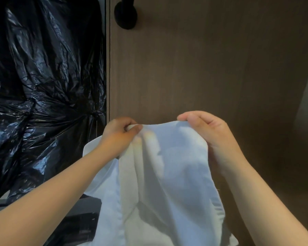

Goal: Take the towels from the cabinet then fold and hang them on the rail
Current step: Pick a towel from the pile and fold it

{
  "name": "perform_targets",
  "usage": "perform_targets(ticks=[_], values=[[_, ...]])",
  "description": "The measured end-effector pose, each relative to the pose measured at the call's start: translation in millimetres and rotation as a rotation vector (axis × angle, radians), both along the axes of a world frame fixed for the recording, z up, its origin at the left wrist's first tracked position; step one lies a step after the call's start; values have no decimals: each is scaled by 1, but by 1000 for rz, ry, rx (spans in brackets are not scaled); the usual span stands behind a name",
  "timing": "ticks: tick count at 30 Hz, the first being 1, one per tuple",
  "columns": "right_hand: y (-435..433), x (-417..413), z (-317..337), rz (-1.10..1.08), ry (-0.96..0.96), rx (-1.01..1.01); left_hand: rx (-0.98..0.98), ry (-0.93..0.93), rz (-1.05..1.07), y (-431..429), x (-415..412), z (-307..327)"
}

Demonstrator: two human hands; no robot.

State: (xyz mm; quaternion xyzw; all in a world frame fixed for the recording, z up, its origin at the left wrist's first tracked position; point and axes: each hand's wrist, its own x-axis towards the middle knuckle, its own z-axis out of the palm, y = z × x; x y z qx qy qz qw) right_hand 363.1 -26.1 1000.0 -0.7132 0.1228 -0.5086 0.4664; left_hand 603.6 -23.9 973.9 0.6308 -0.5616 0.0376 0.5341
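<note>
Far left: glossy black crinkled plastic bags (43,77), bunched and knotted, filling the space beside the panel's edge.

Lower left: a dark flat-topped block (82,222), partly covered by the cloth; what it is cannot be told.

Left of centre: left hand (120,134), thumb and curled fingers pinching one top corner of the cloth, forearm reaching in from the lower left.

Top, left of centre: a round black fitting (125,15) on the panel.

Centre: white rectangular fabric towel (167,174), held up in the air by its upper edge between both hands. It hangs in loose vertical folds in front of the panel.

Background, centre to right: a brown wood-grain panel (203,59), upright.

Right of centre: right hand (206,132), fingers curled over the towel's other top corner and gripping it, level with the left hand.
</note>
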Motion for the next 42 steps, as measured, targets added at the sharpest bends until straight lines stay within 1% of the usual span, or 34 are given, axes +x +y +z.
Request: perform_targets(ticks=[2,3,7,12,16,19,22,24,26,28,30,32,35,37,40,42], values=[[0,8,1,-83,61,-87,8,20,-43,-1,-8,-2],[-2,11,-1,-128,76,-99,16,23,-63,-1,-11,-4],[-16,18,-24,-290,169,-91,31,48,-70,4,-17,-14],[-31,21,-52,-384,261,0,42,81,-93,17,-17,-32],[-35,23,-68,-353,330,70,82,170,-79,27,-8,-56],[-37,24,-81,-348,377,121,150,200,9,36,3,-82],[-39,27,-94,-348,405,168,259,322,33,45,14,-108],[-40,29,-104,-341,421,196,360,437,-35,53,20,-123],[-40,31,-114,-339,428,216,450,576,-173,65,23,-139],[-39,33,-126,-345,453,222,490,693,-241,76,25,-157],[-36,36,-140,-346,495,234,467,765,-182,85,26,-172],[-32,41,-154,-326,543,257,425,802,-63,87,28,-184],[-21,51,-178,-292,605,282,407,757,78,90,25,-195],[-12,56,-193,-299,631,293,425,768,47,97,22,-202],[-4,59,-211,-307,593,296,430,900,-69,118,20,-214],[1,60,-218,-289,576,300,402,962,-60,128,21,-221]])
